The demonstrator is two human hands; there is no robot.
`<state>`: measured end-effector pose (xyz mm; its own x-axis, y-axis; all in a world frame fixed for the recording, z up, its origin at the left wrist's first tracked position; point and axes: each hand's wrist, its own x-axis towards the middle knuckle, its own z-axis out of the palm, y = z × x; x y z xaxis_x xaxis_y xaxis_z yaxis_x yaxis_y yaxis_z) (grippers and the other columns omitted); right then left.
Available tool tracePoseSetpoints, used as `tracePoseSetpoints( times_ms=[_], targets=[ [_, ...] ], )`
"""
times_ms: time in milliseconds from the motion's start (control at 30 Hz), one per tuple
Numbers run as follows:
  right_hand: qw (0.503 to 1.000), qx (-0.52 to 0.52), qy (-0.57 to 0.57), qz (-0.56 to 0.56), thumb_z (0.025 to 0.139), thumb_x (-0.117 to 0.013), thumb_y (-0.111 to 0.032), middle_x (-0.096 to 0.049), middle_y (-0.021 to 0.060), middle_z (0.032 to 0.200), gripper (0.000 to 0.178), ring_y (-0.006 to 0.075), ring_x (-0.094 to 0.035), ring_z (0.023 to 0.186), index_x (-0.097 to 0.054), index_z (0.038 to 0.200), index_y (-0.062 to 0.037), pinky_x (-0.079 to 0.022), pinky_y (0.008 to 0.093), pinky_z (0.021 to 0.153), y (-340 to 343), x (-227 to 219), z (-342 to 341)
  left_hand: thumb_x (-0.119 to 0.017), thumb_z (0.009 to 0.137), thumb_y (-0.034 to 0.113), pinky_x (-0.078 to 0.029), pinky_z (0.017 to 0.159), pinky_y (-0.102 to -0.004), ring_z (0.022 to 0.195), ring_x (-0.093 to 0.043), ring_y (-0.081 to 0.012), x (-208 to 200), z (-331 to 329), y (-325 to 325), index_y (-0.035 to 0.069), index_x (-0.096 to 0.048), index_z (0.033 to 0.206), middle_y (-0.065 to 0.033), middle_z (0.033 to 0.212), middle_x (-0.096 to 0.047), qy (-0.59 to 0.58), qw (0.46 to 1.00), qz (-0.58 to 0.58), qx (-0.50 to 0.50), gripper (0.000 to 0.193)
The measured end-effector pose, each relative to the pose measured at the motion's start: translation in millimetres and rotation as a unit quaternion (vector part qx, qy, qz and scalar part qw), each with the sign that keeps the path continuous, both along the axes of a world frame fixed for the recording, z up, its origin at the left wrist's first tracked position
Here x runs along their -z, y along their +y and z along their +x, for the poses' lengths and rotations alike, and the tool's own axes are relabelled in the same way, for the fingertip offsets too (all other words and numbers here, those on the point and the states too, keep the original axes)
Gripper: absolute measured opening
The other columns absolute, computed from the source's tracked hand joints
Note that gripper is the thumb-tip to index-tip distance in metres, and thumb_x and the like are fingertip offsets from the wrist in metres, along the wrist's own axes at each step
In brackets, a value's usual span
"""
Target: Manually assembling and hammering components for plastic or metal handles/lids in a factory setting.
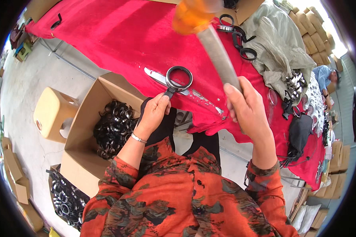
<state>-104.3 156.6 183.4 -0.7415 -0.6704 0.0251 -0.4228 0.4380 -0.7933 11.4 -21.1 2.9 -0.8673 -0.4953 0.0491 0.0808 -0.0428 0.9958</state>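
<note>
Place: workshop
Bench: long red-cloth-covered table (118,47)
Tool: orange-headed, grey-handled mallet (216,52)
Parts: black ring-shaped pieces (114,125), brown cardboard box (81,170)
Stock: stacked brown cartons (311,34)

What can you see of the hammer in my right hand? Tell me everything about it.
The hammer has a chunky, amber-orange head that looks translucent and plastic-like, blurred at its far end near the picture's top edge. Its long, straight handle is dull grey; I can't tell its material. It slants up and to the left from your right hand, whose fingers wrap its lower part, in front of the red cloth. Only that hand visibly touches it.
</note>
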Motion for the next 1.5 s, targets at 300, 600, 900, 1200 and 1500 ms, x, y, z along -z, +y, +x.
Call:
tracePoseSetpoints(
  times_ms=[300,600,900,1200,1500],
  targets=[
    [0.963,0.085,-0.25,0.048,0.093,-0.05,-0.036,-0.049,0.002,0.061,0.034,0.0103,-0.049,0.048,-0.05,0.089,-0.0027,-0.043,0.0258,0.041,32,36,-20,-0.041,0.097,0.042,-0.036,0.048,-0.0193,0.055,-0.048,-0.0063,10,-5,-6,0.007,-0.053,0.079,0.0002,0.065,-0.052,-0.016,1.0,0.0,0.017,0.041],
    [0.967,0.069,-0.243,0.026,0.092,-0.053,-0.037,-0.049,0.003,0.06,0.034,0.0092,-0.049,0.047,-0.044,0.086,-0.0039,-0.041,0.0256,0.04,50,69,14,-0.041,0.097,0.04,-0.035,0.047,-0.0194,0.055,-0.045,-0.0052,3,-9,0,0.008,-0.052,0.077,0.0015,0.064,-0.05,-0.022,0.999,0.016,0.017,0.039],
    [0.98,0.061,-0.186,-0.019,0.092,-0.053,-0.037,-0.049,0.0033,0.061,0.035,0.0099,-0.05,0.049,-0.047,0.091,-0.0022,-0.043,0.0264,0.043,70,72,25,-0.039,0.097,0.045,-0.037,0.048,-0.0194,0.055,-0.049,-0.0077,3,-11,3,0.007,-0.053,0.079,-0.002,0.065,-0.054,-0.019,1.0,0.005,0.016,0.043],
    [0.975,0.016,-0.218,-0.022,0.092,-0.052,-0.035,-0.05,0.0016,0.062,0.033,0.009,-0.049,0.05,-0.05,0.091,-0.0023,-0.04,0.0246,0.044,79,48,28,-0.039,0.097,0.044,-0.038,0.048,-0.0191,0.056,-0.05,-0.0077,8,-4,-2,0.007,-0.052,0.08,-0.0027,0.065,-0.054,-0.021,1.0,-0.008,0.005,0.043],
    [0.99,0.035,-0.127,0.044,0.092,-0.054,-0.03,-0.052,0.0087,0.057,0.031,0.0164,-0.053,0.048,-0.047,0.083,-0.0017,-0.041,0.033,0.046,83,80,40,-0.039,0.097,0.044,-0.037,0.047,-0.0194,0.057,-0.05,-0.0079,5,-7,1,0.007,-0.052,0.079,-0.002,0.066,-0.053,-0.03,0.999,-0.004,0.015,0.043]
  ],
)
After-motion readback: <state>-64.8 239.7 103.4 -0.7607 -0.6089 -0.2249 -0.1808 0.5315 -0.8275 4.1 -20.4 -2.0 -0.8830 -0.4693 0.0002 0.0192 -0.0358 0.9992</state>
